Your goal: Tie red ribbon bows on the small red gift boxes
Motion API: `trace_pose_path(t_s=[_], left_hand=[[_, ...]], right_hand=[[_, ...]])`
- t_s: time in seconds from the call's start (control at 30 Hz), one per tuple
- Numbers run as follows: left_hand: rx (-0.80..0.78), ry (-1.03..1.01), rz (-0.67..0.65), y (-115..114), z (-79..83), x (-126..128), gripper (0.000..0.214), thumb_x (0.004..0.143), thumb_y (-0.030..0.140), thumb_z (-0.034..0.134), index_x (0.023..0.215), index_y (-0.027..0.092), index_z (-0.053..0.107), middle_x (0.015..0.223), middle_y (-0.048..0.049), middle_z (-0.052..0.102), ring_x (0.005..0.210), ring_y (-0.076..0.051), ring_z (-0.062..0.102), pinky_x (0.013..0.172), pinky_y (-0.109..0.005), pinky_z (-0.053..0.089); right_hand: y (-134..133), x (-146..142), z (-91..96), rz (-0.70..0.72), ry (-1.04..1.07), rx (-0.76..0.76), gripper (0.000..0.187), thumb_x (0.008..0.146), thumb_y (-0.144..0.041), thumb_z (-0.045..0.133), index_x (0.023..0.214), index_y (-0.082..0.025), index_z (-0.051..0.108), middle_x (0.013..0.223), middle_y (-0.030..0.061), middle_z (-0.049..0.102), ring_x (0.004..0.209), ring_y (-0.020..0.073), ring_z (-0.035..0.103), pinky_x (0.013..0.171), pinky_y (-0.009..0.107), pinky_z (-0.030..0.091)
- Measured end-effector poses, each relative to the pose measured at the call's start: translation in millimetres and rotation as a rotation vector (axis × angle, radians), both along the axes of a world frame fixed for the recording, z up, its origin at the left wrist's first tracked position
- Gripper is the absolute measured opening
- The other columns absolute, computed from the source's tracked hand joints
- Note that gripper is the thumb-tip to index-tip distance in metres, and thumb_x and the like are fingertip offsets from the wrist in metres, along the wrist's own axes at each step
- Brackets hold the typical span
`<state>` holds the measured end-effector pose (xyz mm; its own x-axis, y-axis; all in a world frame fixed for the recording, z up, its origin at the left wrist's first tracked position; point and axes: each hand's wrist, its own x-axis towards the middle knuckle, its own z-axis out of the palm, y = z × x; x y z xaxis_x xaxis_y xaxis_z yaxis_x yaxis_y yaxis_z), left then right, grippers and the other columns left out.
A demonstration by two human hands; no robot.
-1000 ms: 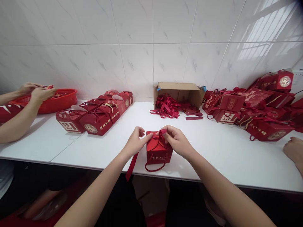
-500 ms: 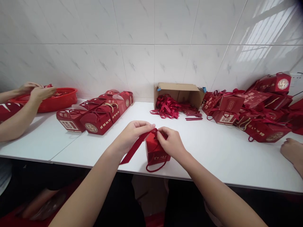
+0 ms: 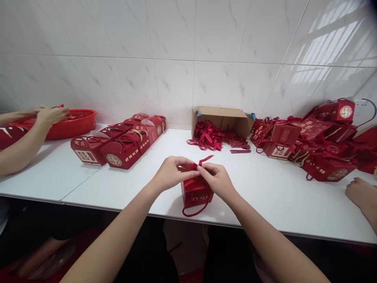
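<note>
A small red gift box (image 3: 196,192) with gold print and a cord handle stands near the front edge of the white table (image 3: 265,192). A red ribbon (image 3: 203,161) sits on the box top, one end sticking up. My left hand (image 3: 172,173) pinches the ribbon from the left, fingers closed. My right hand (image 3: 216,179) pinches it from the right, also closed. Both hands meet over the box top and hide the knot.
A row of finished red boxes (image 3: 123,143) lies at the left. An open cardboard box (image 3: 225,118) spills red ribbons (image 3: 207,137). A pile of red boxes (image 3: 318,141) fills the right. Another person's hands (image 3: 50,116) work over a red basket (image 3: 73,124); a third hand (image 3: 361,192) rests far right.
The long ribbon tail that hung down at the left has been drawn up onto the box top. My hands have come closer together over the box.
</note>
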<state>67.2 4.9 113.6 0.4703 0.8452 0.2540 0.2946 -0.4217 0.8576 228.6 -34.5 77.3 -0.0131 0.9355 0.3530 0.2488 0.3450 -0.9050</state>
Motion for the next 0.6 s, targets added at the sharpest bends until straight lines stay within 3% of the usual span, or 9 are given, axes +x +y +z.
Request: trace_pose_path(t_s=[0.13,0.23,0.43,0.6], left_hand=[[0.046,-0.09,0.068,-6,-16.4,-2,0.017,0.073,0.032,0.066,0.073,0.016,0.071,0.08,-0.0068,0.072,0.078,-0.021,0.066,0.074,-0.033,0.053],[0.083,-0.118,0.082,-10,-21.6,2,0.017,0.076,0.032,0.062,0.072,0.016,0.065,0.077,-0.0048,0.07,0.075,-0.018,0.065,0.072,-0.03,0.053],[0.185,-0.064,0.106,-14,-26.9,7,0.01,0.077,0.027,0.061,0.075,0.017,0.063,0.076,-0.0024,0.069,0.071,-0.015,0.062,0.067,-0.026,0.05],[0.225,-0.115,0.194,-13,-34.5,10,0.009,0.076,0.022,0.058,0.074,0.019,0.066,0.076,-0.002,0.071,0.073,-0.017,0.065,0.067,-0.027,0.051]], right_hand=[[-1,-2,-4.9,-0.056,0.203,-0.039,0.024,0.077,-0.042,0.061,0.082,-0.02,0.053,0.065,-0.0001,0.062,0.06,0.0148,0.056,0.057,0.026,0.042],[-1,-5,-9.6,-0.091,0.285,-0.015,0.034,0.074,-0.039,0.066,0.093,-0.024,0.042,0.068,-0.0024,0.065,0.058,0.0137,0.057,0.056,0.024,0.042],[-1,-6,-11.7,-0.114,0.115,0.06,0.016,0.08,-0.035,0.061,0.083,-0.02,0.058,0.079,0.0039,0.067,0.071,0.0159,0.061,0.066,0.027,0.047],[-6,0,-10.9,-0.134,-0.009,0.082,0.019,0.08,-0.033,0.061,0.091,-0.022,0.07,0.094,0.0061,0.07,0.086,0.02,0.063,0.077,0.032,0.048]])
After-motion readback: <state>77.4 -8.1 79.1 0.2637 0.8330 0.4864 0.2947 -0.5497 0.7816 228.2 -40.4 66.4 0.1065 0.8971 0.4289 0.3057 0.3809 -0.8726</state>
